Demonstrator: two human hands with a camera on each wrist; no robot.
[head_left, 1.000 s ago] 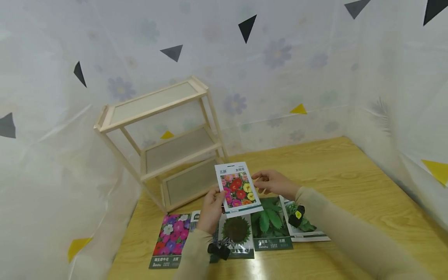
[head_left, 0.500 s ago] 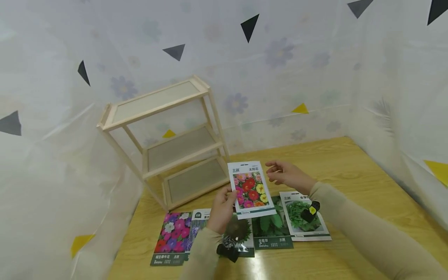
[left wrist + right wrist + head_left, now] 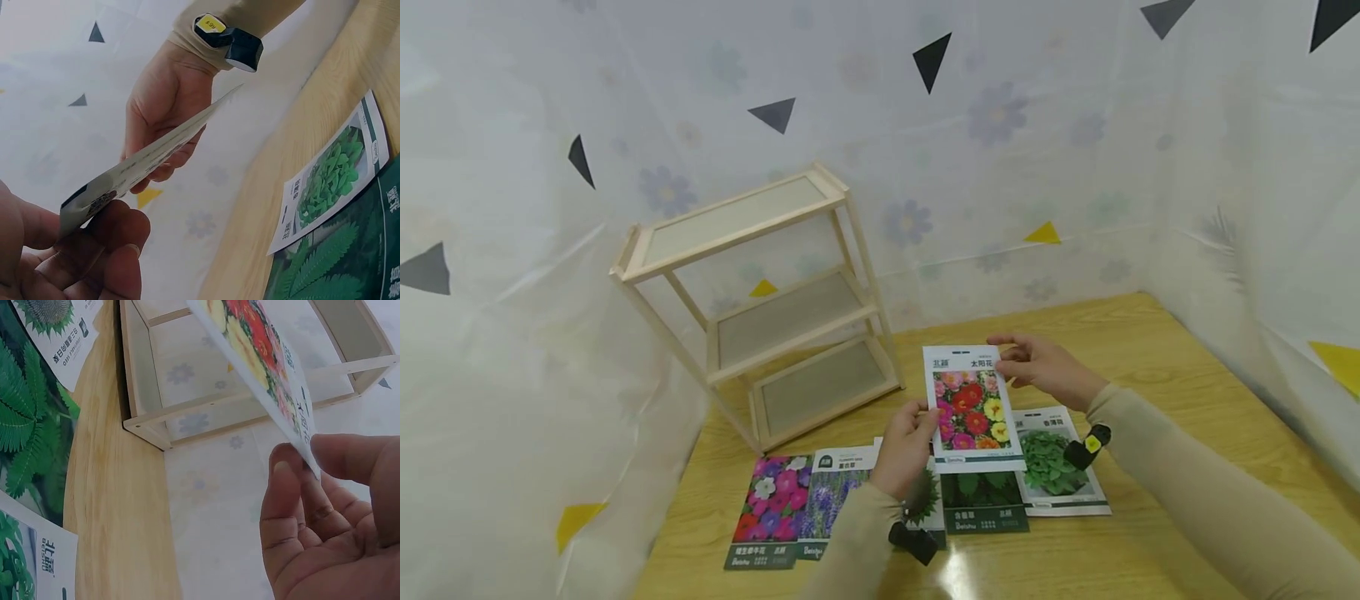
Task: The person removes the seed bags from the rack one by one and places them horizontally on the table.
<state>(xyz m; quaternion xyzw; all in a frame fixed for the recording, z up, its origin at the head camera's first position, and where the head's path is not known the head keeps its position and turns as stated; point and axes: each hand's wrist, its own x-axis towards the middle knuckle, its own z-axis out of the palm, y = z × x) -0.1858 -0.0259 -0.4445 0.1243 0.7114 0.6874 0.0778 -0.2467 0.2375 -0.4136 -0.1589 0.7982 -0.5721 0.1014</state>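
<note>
A seed packet (image 3: 973, 412) with red, pink and yellow flowers on its front is held upright over the table. My left hand (image 3: 906, 446) pinches its left edge between thumb and fingers. At the upper right corner, my right hand (image 3: 1048, 367) grips the same packet, its thumb and fingertips (image 3: 284, 465) on either side of the corner in the right wrist view. Below lie more seed packets in a row: a petunia-like one (image 3: 775, 500), a lavender one (image 3: 831, 496), a sunflower one (image 3: 934, 508) partly hidden, a green-leaf one (image 3: 985, 500) and a leafy herb one (image 3: 1051, 462).
A three-tier wooden shelf (image 3: 790, 329) stands at the left rear of the wooden table (image 3: 1150, 417). Behind and at both sides hangs a pale curtain (image 3: 865, 108) with flower prints and coloured triangles.
The flower packet has moved to the right with my left hand. My right hand, apart from it half a second ago, now grips its upper right corner.
</note>
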